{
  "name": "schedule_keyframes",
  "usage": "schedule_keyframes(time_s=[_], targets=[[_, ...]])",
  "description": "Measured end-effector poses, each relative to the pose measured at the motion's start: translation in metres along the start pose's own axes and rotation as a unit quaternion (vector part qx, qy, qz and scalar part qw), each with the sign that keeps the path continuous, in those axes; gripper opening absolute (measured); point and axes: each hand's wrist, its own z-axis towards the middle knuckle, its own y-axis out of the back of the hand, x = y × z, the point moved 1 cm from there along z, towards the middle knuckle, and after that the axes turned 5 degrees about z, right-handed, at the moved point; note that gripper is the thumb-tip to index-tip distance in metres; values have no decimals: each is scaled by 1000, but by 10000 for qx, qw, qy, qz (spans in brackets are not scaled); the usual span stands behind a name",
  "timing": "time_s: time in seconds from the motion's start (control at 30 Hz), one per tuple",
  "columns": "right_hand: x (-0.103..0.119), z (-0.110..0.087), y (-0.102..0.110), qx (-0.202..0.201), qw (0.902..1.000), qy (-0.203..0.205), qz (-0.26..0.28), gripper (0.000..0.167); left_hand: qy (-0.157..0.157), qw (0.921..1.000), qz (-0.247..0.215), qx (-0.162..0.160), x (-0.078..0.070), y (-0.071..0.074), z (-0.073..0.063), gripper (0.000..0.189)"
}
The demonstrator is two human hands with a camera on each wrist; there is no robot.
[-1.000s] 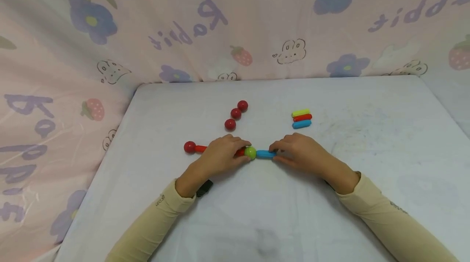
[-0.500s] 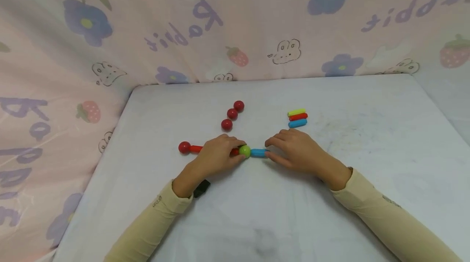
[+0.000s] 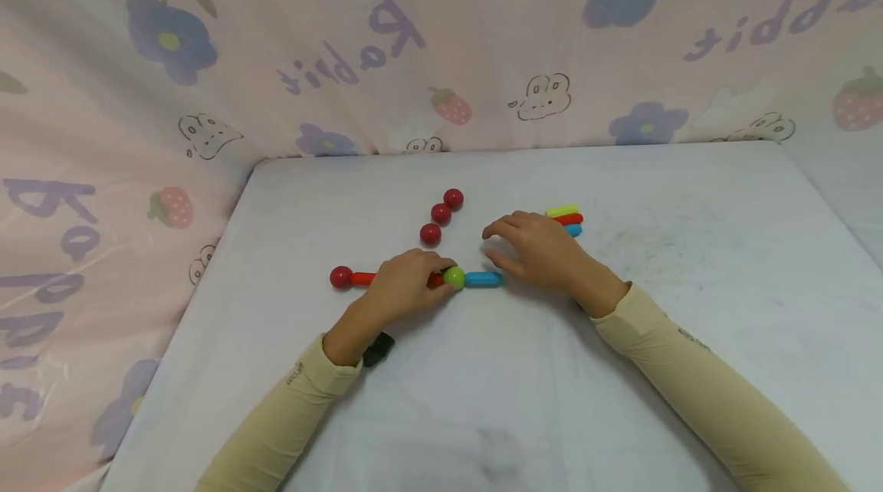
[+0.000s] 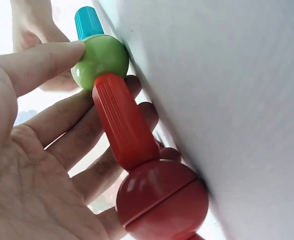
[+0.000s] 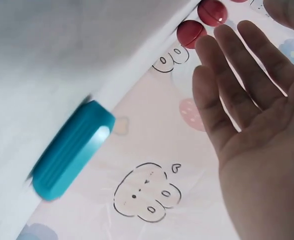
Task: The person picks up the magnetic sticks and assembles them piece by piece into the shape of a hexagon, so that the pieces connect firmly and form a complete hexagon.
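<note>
My left hand (image 3: pixel 403 285) pinches a green ball (image 3: pixel 454 278) between thumb and fingers. The ball sits in a chain with a blue rod (image 3: pixel 483 279) on its right and a red rod (image 4: pixel 124 120) on its left. Past that rod comes a red ball (image 4: pixel 161 197), hidden under the hand in the head view, then a second red rod (image 3: pixel 362 279) and an end red ball (image 3: pixel 341 277). My right hand (image 3: pixel 534 250) hovers above and right of the blue rod's free end, fingers parted and holding nothing.
Behind the chain, several loose red balls (image 3: pixel 441 214) lie in a slanting row. Beyond my right hand are loose rods: yellow (image 3: pixel 562 211), red (image 3: pixel 569 219) and blue (image 5: pixel 74 150). A black object (image 3: pixel 378 350) shows at my left wrist. Patterned cloth (image 3: pixel 483 40) hangs behind the white table.
My right hand has let go of the blue rod and moved up and away from it, partly covering the loose rods. The left hand keeps its pinch, and the chain has shifted slightly left.
</note>
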Motion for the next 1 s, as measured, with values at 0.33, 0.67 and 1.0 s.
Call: schedule_keyframes(time_s=[0.33, 0.67, 1.0], targets=[[-13, 40, -9, 128, 9994, -337, 10, 26, -19, 10000, 3, -35, 0, 1, -1, 34], [-11, 71, -17, -277, 9995, -113, -52, 31, -54, 9999, -57, -79, -1, 0, -1, 33], [-12, 85, -24, -81, 9993, -366, 13, 36, -60, 9999, -67, -122, -1, 0, -1, 34]])
